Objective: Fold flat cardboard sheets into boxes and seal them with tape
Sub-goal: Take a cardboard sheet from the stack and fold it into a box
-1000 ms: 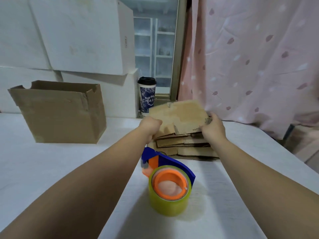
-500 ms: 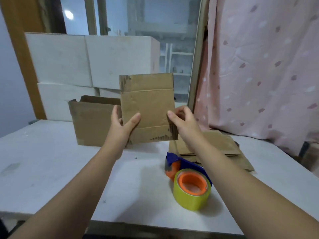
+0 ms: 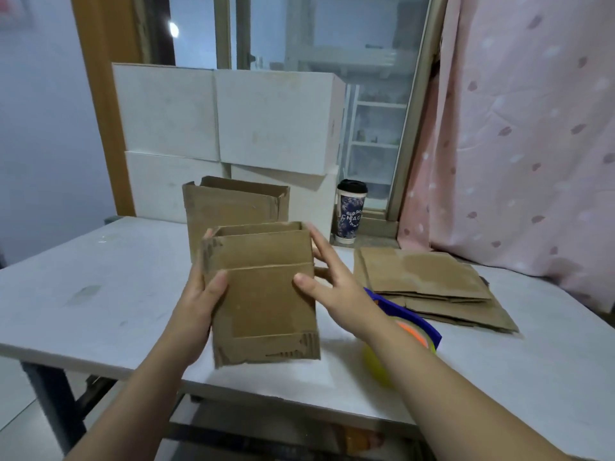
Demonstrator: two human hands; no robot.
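As the cardboard sheet hangs in the air over the front edge of the worktop, it is just starting to open: there is a narrow gap at its top between the front and back panels. The left hand is clamped on the left edge, thumb on the front face and fingers wrapped behind. The right hand has its fingers straight and spread against the right side, thumb tip resting on the front panel, pushing more than gripping.

My read is that the step is squaring this flattened piece into a tube. To do it well, press the two side creases toward each other evenly so all four corners pop at once. The lower edge looks ragged and torn, so go gently there.

There's free room to the left, where the worktop is bare out to its left edge. It's tighter on the right: the tape dispenser sits right under the right forearm near the front edge. The stack of flat sheets lies beyond it toward the back right corner. An open brown box stands just behind the sheet, and a cup stands at the back edge.
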